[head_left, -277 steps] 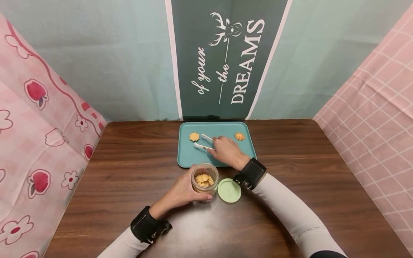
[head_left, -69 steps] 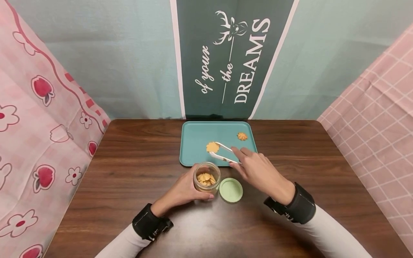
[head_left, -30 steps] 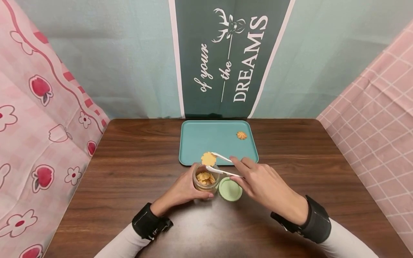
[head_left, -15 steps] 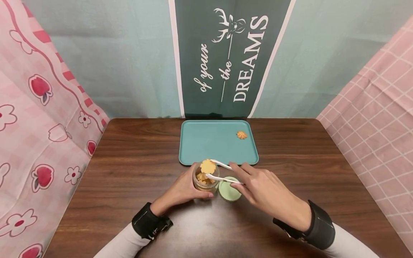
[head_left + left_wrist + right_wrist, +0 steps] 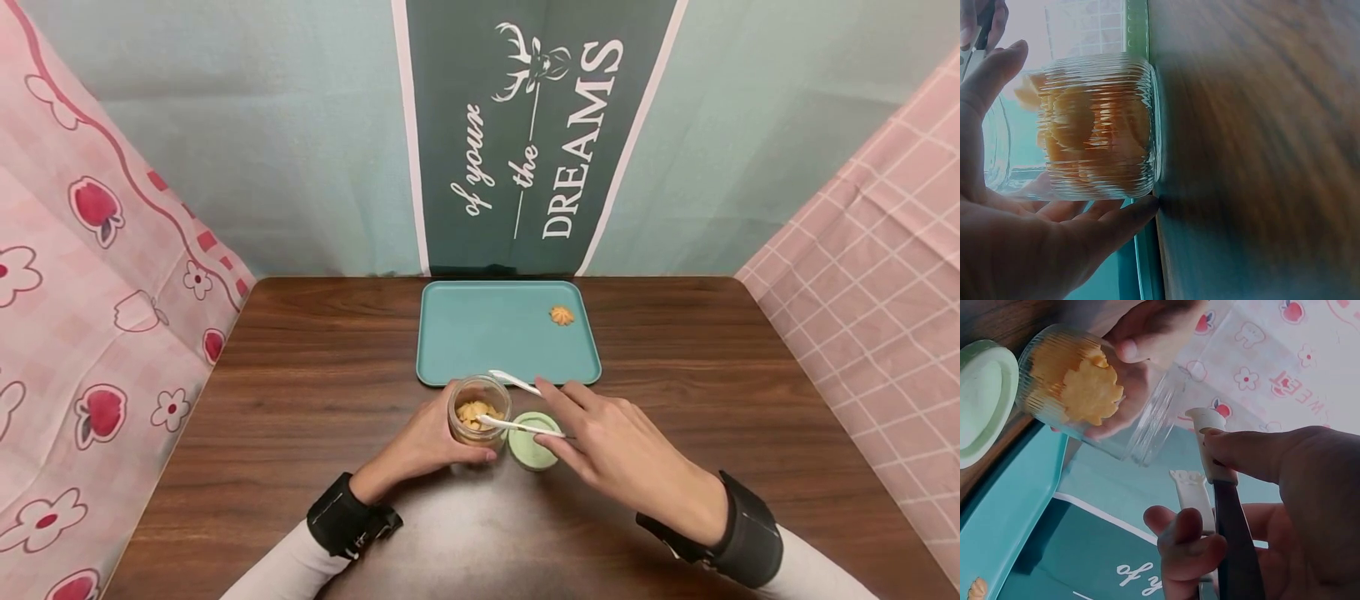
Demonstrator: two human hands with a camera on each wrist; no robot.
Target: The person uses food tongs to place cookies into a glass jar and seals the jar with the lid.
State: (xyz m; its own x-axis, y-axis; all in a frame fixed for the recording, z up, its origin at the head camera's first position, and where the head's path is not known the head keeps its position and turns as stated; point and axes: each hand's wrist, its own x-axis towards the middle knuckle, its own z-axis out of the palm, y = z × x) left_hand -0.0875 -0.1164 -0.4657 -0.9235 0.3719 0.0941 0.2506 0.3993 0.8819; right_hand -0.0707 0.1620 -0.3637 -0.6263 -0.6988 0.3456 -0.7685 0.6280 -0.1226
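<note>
1. The right hand [image 5: 622,454] is pinching a pair of white plastic tongs [image 5: 517,406] between thumb and fingers. The tongs are lying nearly level, with their long axis running from the hand on the right toward the jar on the left, tips pointing left.
2. The two arms of the tongs are standing apart and holding nothing. The nearer arm is reaching over the jar's mouth, and the farther arm is pointing at the near edge of the tray.
3. The left hand [image 5: 426,439] is wrapping its fingers and thumb round a ribbed glass jar [image 5: 478,412], which is standing upright and uncapped on the wooden table [image 5: 315,392], just in front of the tray.
4. The jar is holding a pile of flower-shaped cookies [image 5: 1082,384], filling it roughly halfway.
5. A pale green lid [image 5: 531,440] is lying flat on the table, just to the right of the jar and partly under the right hand's fingers.
6. The teal tray [image 5: 480,337] is sitting behind the jar and carrying a single swirled cookie [image 5: 561,315] near its far right corner.
</note>
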